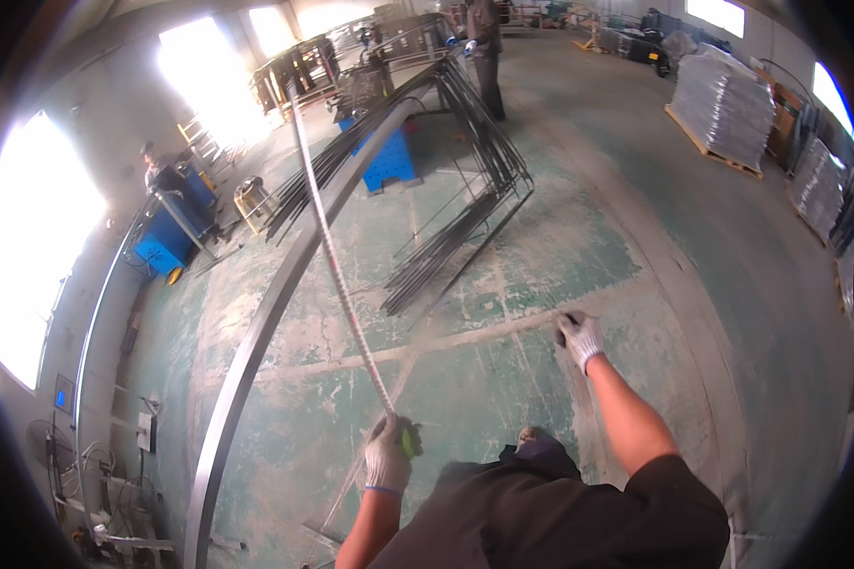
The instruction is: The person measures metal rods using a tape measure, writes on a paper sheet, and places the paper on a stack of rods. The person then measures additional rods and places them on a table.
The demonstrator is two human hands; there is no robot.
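Note:
My left hand [387, 457], in a white knit glove, is closed around a tape measure [411, 440] with a bright green case. Its pale blade [337, 269] runs out long and straight, away from me and slightly left. Beside the blade, on its left, a long grey metal tube [261, 332] stretches from the lower edge toward the far stack. My right hand [582, 338], also gloved, hangs out to the right over the floor with curled fingers. The fingertip area looks dark, and whatever they may hold cannot be made out.
Thin dark metal rods [474, 204] are bundled ahead, near a blue perforated block [387, 161]. Another person [484, 47] stands beyond them; a second person [152, 166] is at a blue machine [166, 232] on the left. Wrapped pallet goods [723, 106] stand at right.

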